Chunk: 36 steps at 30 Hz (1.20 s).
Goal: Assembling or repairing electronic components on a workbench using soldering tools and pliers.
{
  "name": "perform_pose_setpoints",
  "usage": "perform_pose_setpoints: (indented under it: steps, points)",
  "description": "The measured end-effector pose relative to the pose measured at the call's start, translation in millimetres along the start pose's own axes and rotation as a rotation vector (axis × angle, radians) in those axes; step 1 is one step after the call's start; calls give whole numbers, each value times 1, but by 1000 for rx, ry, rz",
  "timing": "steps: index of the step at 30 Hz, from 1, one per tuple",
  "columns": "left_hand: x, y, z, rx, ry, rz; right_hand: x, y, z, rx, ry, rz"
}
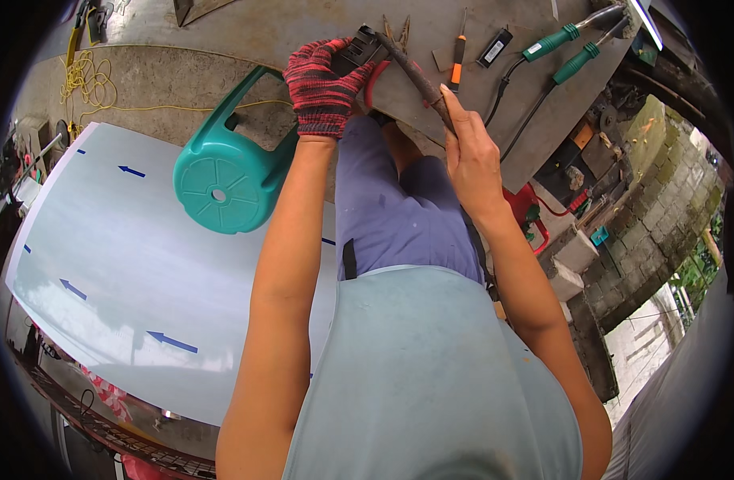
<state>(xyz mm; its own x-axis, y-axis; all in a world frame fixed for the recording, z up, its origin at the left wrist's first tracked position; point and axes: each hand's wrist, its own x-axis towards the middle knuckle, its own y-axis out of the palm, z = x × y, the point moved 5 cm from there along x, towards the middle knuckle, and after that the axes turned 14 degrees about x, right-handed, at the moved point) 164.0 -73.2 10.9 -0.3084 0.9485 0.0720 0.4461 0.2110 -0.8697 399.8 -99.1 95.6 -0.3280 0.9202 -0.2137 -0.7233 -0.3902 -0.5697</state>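
My left hand (pixel 325 86), in a red and black knit glove, grips a small black box-shaped part (pixel 359 50) at the near edge of a grey metal workbench (pixel 303 24). My bare right hand (pixel 468 152) is closed around the lower end of a rusty dark rod (pixel 415 76). The rod slants up to the left, and its far tip touches the black part. Both hands are over my lap, just in front of the bench edge.
On the bench lie pliers (pixel 397 32), an orange-handled screwdriver (pixel 458 58), a small black device (pixel 495 46) and two green-handled tools (pixel 563 50) with black cables. A teal plastic stool (pixel 227 172) lies tipped on a large white sheet (pixel 119 264) with blue arrows. Yellow cord (pixel 87 80) is far left.
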Motion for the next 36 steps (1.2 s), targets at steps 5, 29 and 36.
perform_pose_setpoints:
  steps: [5,29,36]
  points:
    - [0,-1,-1,1,0,-1,-1,-4,-2,21,-8,28]
    - [-4,6,-9,71,-154,16,-13,27,0,111,-11,-52]
    - [-4,10,-12,106,-178,33,-13,31,-6,66,-30,-93]
